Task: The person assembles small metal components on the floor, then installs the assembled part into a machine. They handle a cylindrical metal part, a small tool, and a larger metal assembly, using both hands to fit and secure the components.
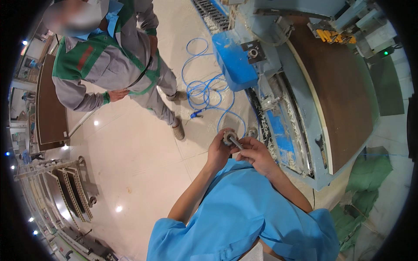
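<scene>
In front of my body, both hands meet around a round grey metal part (pixel 228 138) with a straight metal rod (pixel 236 143) slanting out of it. My left hand (pixel 219 150) is closed round the round part's left side, its thumb and fingers at the rim. From the right, my right hand (pixel 256 155) pinches the rod between thumb and fingers. Whether the rod and the round part are one piece, I cannot tell. Part of the grip is hidden behind my fingers.
At the right stands a large machine with a long brown panel (pixel 337 100) and a wrench (pixel 321 148) on its frame. Pale shavings lie along its base. A coiled blue air hose (pixel 204 93) is on the floor. A co-worker (pixel 117 65) stands at the far left.
</scene>
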A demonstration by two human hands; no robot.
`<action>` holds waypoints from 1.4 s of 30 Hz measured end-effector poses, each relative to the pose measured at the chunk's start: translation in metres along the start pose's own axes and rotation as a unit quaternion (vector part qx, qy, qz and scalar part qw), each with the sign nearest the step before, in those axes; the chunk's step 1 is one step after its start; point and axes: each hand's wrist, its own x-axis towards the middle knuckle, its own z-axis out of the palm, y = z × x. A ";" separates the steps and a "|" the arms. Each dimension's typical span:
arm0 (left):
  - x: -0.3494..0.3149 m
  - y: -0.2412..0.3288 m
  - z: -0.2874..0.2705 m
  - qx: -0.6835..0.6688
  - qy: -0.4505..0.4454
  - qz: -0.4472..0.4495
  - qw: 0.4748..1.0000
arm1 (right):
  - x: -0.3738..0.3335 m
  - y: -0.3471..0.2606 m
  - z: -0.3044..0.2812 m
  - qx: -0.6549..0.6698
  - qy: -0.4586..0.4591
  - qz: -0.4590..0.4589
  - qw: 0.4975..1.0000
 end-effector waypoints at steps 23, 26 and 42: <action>0.000 -0.007 -0.003 0.023 -0.024 -0.032 0.999 | 0.003 0.011 -0.009 -0.168 0.040 -0.052 0.984; 0.000 -0.007 -0.003 0.026 -0.029 -0.032 0.999 | 0.004 0.012 -0.011 -0.179 0.040 -0.056 0.981; -0.005 -0.016 -0.020 0.161 -0.010 0.006 0.987 | 0.003 0.017 -0.007 -0.261 0.057 -0.071 0.961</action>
